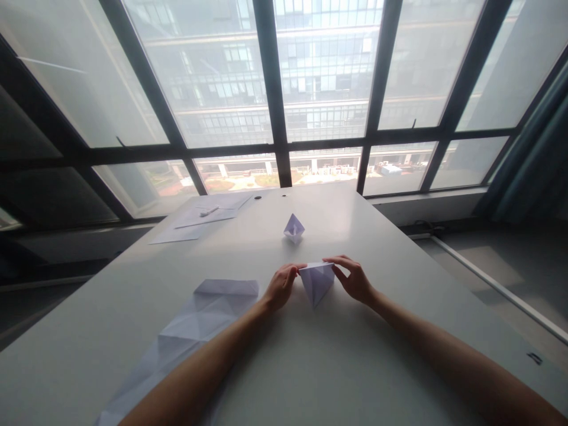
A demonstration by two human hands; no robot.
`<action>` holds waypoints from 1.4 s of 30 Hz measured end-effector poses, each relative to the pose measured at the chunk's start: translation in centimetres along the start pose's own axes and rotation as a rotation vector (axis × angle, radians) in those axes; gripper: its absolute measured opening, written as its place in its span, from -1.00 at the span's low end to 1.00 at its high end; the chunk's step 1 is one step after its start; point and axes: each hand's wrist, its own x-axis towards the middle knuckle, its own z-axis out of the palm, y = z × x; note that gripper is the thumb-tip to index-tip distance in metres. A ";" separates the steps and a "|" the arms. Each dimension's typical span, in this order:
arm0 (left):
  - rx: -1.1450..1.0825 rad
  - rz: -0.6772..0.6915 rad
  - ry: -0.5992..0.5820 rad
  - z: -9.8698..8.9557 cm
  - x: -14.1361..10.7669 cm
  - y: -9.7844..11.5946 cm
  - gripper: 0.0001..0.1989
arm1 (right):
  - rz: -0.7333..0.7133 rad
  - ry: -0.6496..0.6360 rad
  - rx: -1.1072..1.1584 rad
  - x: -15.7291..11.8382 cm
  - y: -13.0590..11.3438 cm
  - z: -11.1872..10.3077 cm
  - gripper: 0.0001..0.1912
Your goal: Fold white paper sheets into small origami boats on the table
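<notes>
Your left forearm (213, 361) hides part of the creased paper sheet (195, 322), whose near end is cut off by the bottom edge of the view, as are both your arms. You can't see the far side of the folded paper (317, 283) between your left hand (279, 288) and right hand (355, 281). The white object (209, 211) at the back and the dark object (535, 358) at right are too small for you to identify. The curtain (528, 136) is cut off at right.
</notes>
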 end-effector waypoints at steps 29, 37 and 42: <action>0.491 0.200 -0.402 0.7 -0.4 -0.6 -0.32 | -0.165 -0.513 -0.368 -0.8 0.2 0.8 -0.63; 0.492 0.210 -0.347 0.4 -0.5 0.1 -0.43 | -0.165 -0.495 -0.311 -0.8 1.0 0.9 -0.77; 0.460 0.229 -0.337 0.5 -0.5 0.1 -0.49 | -0.161 -0.475 -0.283 -0.9 1.2 0.9 -0.80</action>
